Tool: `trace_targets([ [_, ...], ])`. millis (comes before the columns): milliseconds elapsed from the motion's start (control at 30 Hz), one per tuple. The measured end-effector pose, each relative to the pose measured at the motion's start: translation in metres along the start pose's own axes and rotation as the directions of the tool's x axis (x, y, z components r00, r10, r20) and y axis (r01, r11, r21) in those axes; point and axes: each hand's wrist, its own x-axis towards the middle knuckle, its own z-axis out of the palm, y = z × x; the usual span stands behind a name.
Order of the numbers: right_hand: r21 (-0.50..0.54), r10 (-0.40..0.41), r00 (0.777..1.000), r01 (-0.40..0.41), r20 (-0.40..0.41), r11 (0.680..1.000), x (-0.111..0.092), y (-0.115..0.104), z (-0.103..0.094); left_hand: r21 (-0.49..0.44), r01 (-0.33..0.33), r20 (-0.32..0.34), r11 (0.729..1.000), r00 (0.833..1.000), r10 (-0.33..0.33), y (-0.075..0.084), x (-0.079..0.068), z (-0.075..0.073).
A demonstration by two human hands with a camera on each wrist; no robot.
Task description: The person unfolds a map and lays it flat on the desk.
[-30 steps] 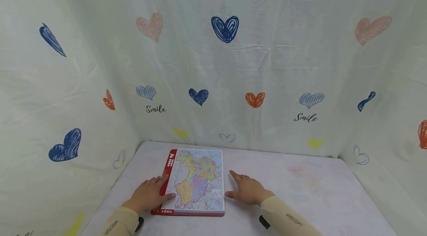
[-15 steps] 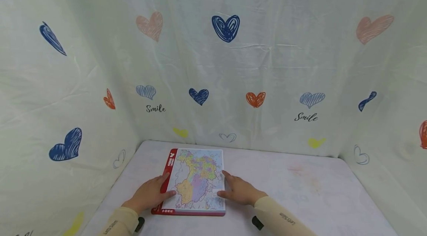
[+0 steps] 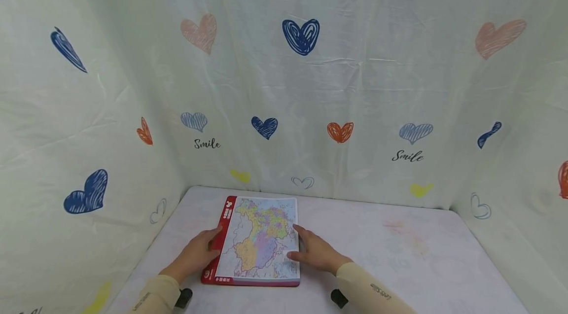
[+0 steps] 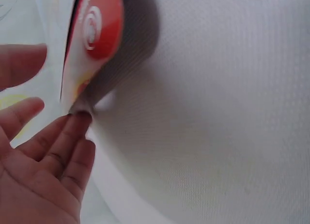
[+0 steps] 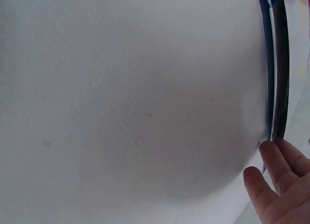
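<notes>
A flat map board [image 3: 259, 235] with a red border along its left and near edges lies on the table. My left hand [image 3: 193, 255] is at its left edge, and in the left wrist view some fingertips touch the edge by the red corner [image 4: 104, 42] while the thumb [image 4: 22, 64] stands apart from them. At the opposite side, my right hand [image 3: 320, 252] has its thumb over the map's right margin. Its fingers [image 5: 276, 166] touch the side edge [image 5: 281, 73], where two dark layers show. Both hands' fingers look fairly straight.
The pale table top [image 3: 377, 245] extends to the right of the board. A white curtain [image 3: 355, 72] printed with hearts and "Smile" encloses the back and both sides. Dark wrist devices [image 3: 339, 298] sit under the cuffs.
My right hand has moved left from beside the board to its right edge. The left hand's thumb has drawn back from the map to the red border. The board has barely moved.
</notes>
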Motion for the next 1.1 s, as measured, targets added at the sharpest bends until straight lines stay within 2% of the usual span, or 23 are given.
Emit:
trace_targets([
  [133,0.081,-0.024,0.999,0.027,-0.036,0.996,0.001,0.0017,0.0016,-0.07,0.005,-0.007,0.998,1.0,-0.006,-0.0031,0.0019,-0.0011],
  [233,0.175,-0.013,0.999,0.022,-0.053,0.984,0.0024,0.0016,0.0028,-0.151,0.043,0.032,0.988,0.999,-0.039,-0.0034,0.0035,-0.0036],
  [333,0.29,0.015,0.999,-0.002,-0.042,0.957,0.0037,0.0004,0.0032,-0.209,0.078,0.071,0.975,0.995,-0.064,-0.0013,0.0047,-0.0062],
  [500,0.455,0.007,1.0,-0.015,0.02,0.89,0.0061,0.0001,0.0029,-0.229,0.067,0.095,0.971,0.994,-0.046,0.0021,0.0037,-0.009],
  [833,0.574,-0.012,0.997,-0.031,0.071,0.818,0.0059,0.002,0.0012,-0.291,0.1,0.158,0.952,0.986,-0.056,0.0022,0.0026,-0.0096],
  [1100,0.638,-0.021,0.992,-0.064,0.125,0.768,0.0044,0.0068,-0.003,-0.307,0.107,0.17,0.946,0.984,-0.056,0.0032,0.0032,-0.0091],
])
